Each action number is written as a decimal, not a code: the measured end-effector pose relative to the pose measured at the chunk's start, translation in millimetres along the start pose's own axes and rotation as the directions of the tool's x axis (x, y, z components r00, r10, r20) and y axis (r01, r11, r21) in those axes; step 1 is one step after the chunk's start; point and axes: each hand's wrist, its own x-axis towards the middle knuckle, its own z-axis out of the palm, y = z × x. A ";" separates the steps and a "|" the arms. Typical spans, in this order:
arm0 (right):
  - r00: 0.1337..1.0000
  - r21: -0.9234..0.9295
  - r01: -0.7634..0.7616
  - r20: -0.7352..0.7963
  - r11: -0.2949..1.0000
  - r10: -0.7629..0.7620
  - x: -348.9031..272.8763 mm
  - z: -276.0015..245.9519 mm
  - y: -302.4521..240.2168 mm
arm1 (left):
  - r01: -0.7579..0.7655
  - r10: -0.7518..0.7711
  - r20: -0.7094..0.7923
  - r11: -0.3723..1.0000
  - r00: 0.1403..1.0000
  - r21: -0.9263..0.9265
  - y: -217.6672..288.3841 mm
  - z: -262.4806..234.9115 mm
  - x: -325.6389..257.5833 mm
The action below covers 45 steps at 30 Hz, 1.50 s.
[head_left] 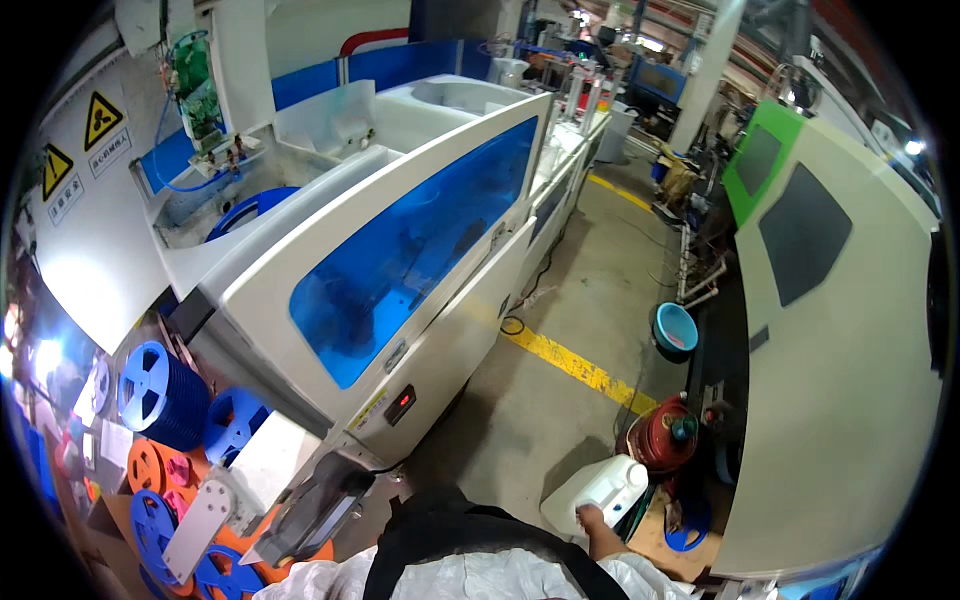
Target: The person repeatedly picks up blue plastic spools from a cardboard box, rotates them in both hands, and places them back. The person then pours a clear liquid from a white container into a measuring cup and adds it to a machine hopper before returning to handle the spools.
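My right hand (pixel 594 522) reaches down on the right side of my body. Its fingers are closed around the handle of a white plastic jug (pixel 597 488) with a white cap, low beside my right leg. The jug leans somewhat, and I cannot tell whether its base touches the floor. Just past it stands a round red container (pixel 660 440) with a green piece on top. My left hand is out of view.
At left a white machine (pixel 255 270) has a blue window; blue reels (pixel 150 385) and orange reels lie beneath. A beige-and-green machine (pixel 850 370) lines the right. A yellow floor line (pixel 570 362) crosses the aisle, near a turquoise basin (pixel 676 327).
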 end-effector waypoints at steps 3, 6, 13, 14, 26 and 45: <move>0.938 0.518 0.340 -0.124 0.785 -0.324 92.9 -46.1 -170.7 | 0.073 -0.085 -0.095 0.989 0.992 -0.126 27.6 -15.5 25.6; 0.889 0.587 0.423 -0.121 0.690 -0.441 142.9 -87.5 -277.5 | 0.081 -0.117 -0.145 0.970 0.983 -0.230 75.0 -30.7 84.7; 0.782 -0.031 0.488 0.459 0.872 -0.421 146.6 -142.3 -401.0 | 0.065 -0.238 -0.253 0.837 0.938 -0.544 194.2 -48.0 164.0; 0.794 -0.158 0.465 0.510 0.871 -0.332 152.0 -159.4 -406.9 | 0.048 -0.244 -0.264 0.812 0.933 -0.581 216.3 -52.5 169.6; 0.485 0.366 0.865 -0.432 0.344 -0.760 410.3 -401.8 -676.7 | -0.076 -0.524 -0.334 0.453 0.783 -0.888 426.8 -15.6 223.8; 0.076 0.415 0.908 -0.031 0.057 -0.997 321.6 -414.1 -869.2 | -0.512 -0.725 -0.410 0.093 0.553 -0.854 690.9 52.7 323.8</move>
